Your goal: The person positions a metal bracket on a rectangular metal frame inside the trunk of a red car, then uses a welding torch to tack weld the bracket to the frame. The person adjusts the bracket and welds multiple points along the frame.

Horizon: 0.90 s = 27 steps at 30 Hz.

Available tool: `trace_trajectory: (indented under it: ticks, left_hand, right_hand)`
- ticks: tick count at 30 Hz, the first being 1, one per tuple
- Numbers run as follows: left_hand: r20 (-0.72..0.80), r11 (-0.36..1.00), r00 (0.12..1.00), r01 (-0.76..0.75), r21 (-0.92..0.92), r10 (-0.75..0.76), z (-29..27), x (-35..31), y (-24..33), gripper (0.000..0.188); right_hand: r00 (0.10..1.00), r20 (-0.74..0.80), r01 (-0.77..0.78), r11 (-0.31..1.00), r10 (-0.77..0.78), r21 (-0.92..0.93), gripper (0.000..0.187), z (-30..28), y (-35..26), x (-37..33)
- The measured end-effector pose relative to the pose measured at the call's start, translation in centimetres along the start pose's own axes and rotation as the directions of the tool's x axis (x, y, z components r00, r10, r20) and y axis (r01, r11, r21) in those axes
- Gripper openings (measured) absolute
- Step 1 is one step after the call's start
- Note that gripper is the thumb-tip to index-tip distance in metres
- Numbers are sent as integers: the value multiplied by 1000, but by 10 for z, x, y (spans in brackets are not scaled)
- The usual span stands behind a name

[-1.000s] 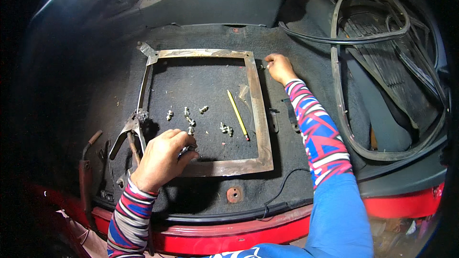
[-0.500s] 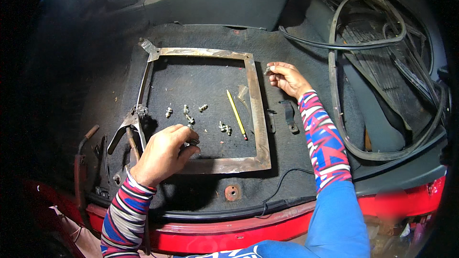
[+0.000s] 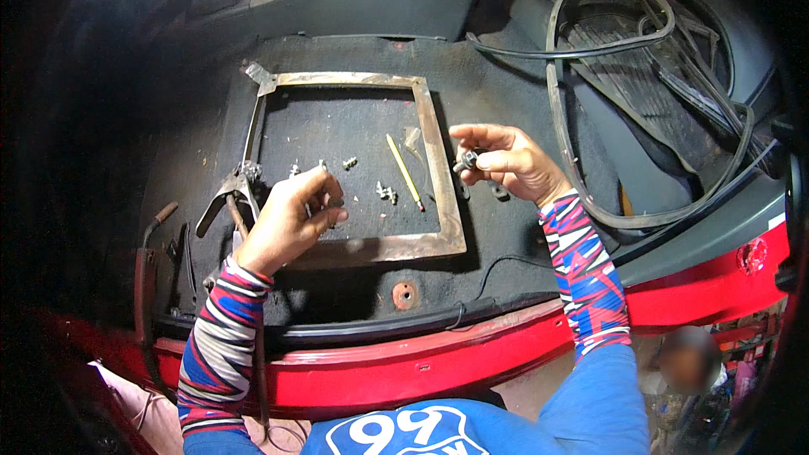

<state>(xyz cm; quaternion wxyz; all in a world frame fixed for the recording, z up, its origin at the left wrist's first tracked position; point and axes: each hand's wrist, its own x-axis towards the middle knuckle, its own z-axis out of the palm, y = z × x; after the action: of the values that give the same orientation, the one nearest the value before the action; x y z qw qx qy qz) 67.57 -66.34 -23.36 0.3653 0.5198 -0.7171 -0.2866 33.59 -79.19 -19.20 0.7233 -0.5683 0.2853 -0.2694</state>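
Note:
My right hand is closed in a pinch on a small bolt with a dark hex head, held just right of the square metal frame. My left hand hovers over the frame's near left part, thumb and fingers curled together. What lies between those fingers, if anything, is hidden. Beyond it, inside the frame, small bolts lie scattered on the carpet, with a little cluster of bolts farther right. Next to the cluster is a yellow pencil.
Left of the frame stands a forked metal tool; a red lever with a rusty handle is beyond it. Long rubber seal strips loop at the right. A red body edge runs along the front. A thin black cable lies on the dark carpet.
My right hand has come nearer and turned, bringing the bolt into plainer view. My left hand stays near the frame's near left part, fingers still curled. The whole view has shifted slightly.

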Motion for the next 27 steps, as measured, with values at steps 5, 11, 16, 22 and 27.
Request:
trace_trajectory:
  ticks: [5,11,16,22,27]
  left_hand:
    - [102,832,980,197,-518,-169,-2,1,-7,23]
    - [-62,909,966,214,-357,-251,-13,0,-6,20]
    - [-123,949,965,196,-246,-231,-11,1,-4,18]
    - [-215,998,975,57,-19,-60,-8,-2,-5,13]
    - [-203,990,974,-83,117,105,-5,-3,-4,13]
  right_hand:
    - [987,-139,-99,980,75,-174,29,-11,27,-23]
    - [866,-449,-419,170,-219,-892,19,-58,89,4]
    - [831,-529,-554,177,174,-813,21,-75,98,1]
    - [746,-660,-591,369,-88,-718,37,-63,120,16]
    - [691,-721,-612,480,-62,-628,43,-69,159,33]
